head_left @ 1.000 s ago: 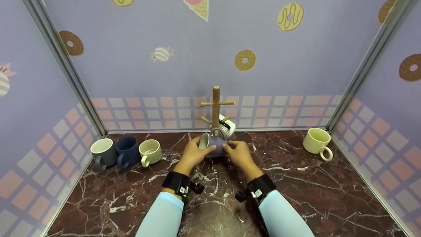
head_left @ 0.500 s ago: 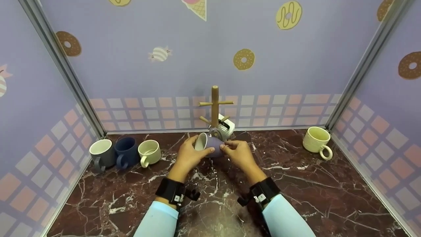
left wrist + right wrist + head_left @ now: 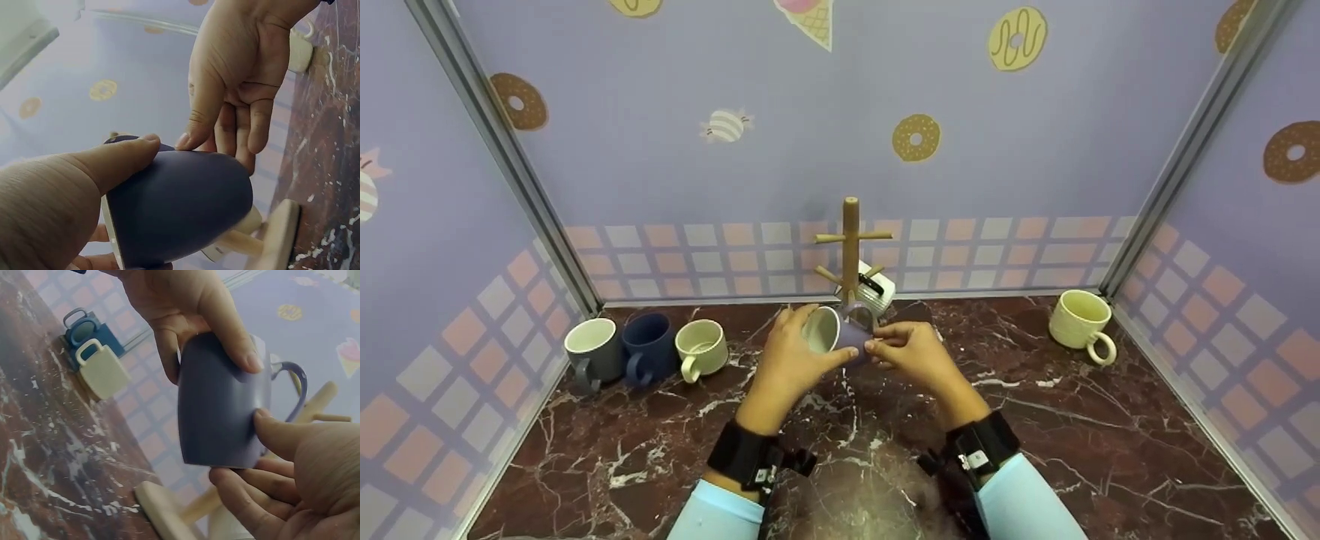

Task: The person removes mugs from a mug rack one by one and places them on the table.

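Both hands hold a purple mug (image 3: pixel 853 342) tipped on its side in front of a wooden mug tree (image 3: pixel 850 251). Its pale mouth faces left, and its handle (image 3: pixel 302 385) points up toward the tree. My left hand (image 3: pixel 793 358) grips the mug at the rim end, thumb along the outer wall. At the base end my right hand (image 3: pixel 916 358) pinches it between thumb and fingers; the right wrist view shows that thumb on the wall (image 3: pixel 281 439) and fingers under the base. Behind the purple mug, a white mug (image 3: pixel 883 298) with a black handle hangs low on the tree.
On the left of the dark red marbled tabletop (image 3: pixel 660 465) stand a grey mug (image 3: pixel 595 349), a navy mug (image 3: pixel 649 346) and a cream mug (image 3: pixel 702 349). A yellow-green mug (image 3: pixel 1080 321) stands far right. Patterned walls (image 3: pixel 780 172) close off the back and sides.
The purple mug has come slightly toward me and turned, so more of its mouth and handle show. Both wrists have drawn back and apart a little. The standing mugs have not moved.
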Demonstrator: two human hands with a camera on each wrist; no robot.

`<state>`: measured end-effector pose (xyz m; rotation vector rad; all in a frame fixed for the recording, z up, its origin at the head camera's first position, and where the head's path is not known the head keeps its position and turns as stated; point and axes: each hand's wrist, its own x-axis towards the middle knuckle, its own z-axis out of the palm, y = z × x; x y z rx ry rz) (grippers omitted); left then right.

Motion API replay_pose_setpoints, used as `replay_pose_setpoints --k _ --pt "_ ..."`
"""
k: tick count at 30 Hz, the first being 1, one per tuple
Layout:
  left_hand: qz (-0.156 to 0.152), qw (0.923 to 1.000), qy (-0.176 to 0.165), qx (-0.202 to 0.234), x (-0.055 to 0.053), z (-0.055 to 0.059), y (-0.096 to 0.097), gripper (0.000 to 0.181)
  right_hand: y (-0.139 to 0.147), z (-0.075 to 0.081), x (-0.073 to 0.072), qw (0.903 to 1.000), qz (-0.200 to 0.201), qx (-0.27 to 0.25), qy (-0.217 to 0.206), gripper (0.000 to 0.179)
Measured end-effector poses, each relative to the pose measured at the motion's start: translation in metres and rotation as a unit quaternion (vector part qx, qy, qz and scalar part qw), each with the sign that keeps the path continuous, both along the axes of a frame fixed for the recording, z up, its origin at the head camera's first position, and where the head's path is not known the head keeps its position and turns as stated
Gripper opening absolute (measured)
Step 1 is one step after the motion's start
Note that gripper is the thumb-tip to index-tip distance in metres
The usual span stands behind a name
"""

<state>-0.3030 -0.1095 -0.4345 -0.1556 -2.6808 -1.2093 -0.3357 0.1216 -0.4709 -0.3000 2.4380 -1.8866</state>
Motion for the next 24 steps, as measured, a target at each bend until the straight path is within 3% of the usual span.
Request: replay_pose_setpoints --k 5,9,14,20,24 --pt "-0.01 0.999 0.039 -0.019 0.015 0.013 0.003 0.103 0.013 0.016 0.008 0.9964 0.066 0.053 0.004 0.036" --pt "-0.024 0.997 0.057 -0.047 0.026 0.02 0.005 0.098 0.023 0.031 0.016 0.9927 0.075 0.091 0.024 0.04" --pt "-0.031 0.9932 0.083 -0.076 0.029 0.022 0.006 0.098 0.021 0.041 0.022 0.9944 0.063 0.069 0.05 0.032" --pt "-0.029 0.9914 0.089 -0.091 0.031 0.023 0.005 0.098 0.012 0.044 0.028 0.9933 0.09 0.022 0.068 0.028" --pt "-0.044 0.9903 0.093 -0.093 0.034 0.023 0.006 0.097 0.009 0.044 0.03 0.9904 0.103 0.037 0.084 0.028"
